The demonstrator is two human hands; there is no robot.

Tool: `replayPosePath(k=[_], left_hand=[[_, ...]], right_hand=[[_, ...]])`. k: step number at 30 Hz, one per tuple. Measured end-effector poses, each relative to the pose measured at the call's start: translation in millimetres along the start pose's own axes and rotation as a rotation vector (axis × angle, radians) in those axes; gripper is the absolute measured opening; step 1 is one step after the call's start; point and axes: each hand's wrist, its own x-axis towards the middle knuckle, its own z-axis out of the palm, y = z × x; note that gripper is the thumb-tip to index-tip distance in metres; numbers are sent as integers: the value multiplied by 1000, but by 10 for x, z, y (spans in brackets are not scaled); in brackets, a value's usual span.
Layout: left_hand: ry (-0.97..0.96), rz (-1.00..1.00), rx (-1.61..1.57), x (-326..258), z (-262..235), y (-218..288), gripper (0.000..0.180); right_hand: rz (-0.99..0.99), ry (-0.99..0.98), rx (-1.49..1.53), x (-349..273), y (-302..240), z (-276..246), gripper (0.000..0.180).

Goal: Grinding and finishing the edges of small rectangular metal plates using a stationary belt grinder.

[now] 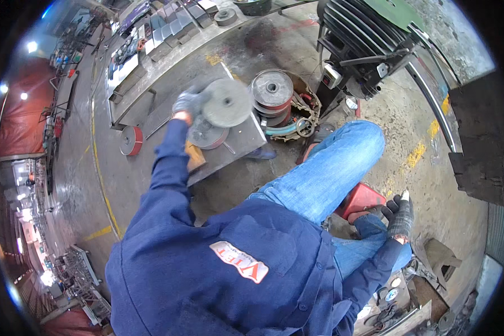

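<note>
My left hand point(189, 104), in a grey glove and smeared by motion, grips the left edge of a grey round disc point(227, 103) with a small centre hole. The disc is over a grey table point(238, 148). Partly hidden beneath it, a second disc with a red rim point(208, 138) lies on the tabletop beside a wooden block point(195, 158). My right hand point(400, 217), in a dark glove with one pale fingertip, is over my leg near a red container point(364, 200). Its fingers are apart and hold nothing visible.
Red-rimmed discs point(272, 88) are stacked beside the table, near a blue curved piece with a small handwheel point(304, 127). A ribbed machine point(364, 31) stands at far right. Another red-rimmed roll point(131, 140) rests on the floor. A bench point(134, 84) carries metal pieces.
</note>
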Motion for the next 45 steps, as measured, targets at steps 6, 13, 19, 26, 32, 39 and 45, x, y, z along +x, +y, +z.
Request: replayPosePath(k=[6, 13, 19, 26, 32, 39, 45], left_hand=[[12, -354, 519, -188, -915, -884, 53], [27, 352, 982, -181, 1089, 627, 63], [-276, 627, 468, -151, 2664, 581, 42], [-83, 641, 1146, 152, 2276, 271, 70], [-123, 587, 1139, 247, 2352, 377, 91], [-284, 648, 754, -352, 1992, 1283, 84], [-397, 1366, 552, -1104, 2162, 2344, 80]], right_hand=[[-27, -120, -100, -30, 13, 250, 58], [-14, -58, -113, -115, -131, 125, 56], [-264, -16, -456, 8, 213, -376, 39], [-403, -48, -543, 21, 93, 55, 64], [-316, -34, -560, 9, 184, -128, 73], [-515, -17, -257, -449, -276, 202, 70], [-619, -288, -159, -864, -568, 736, 83]])
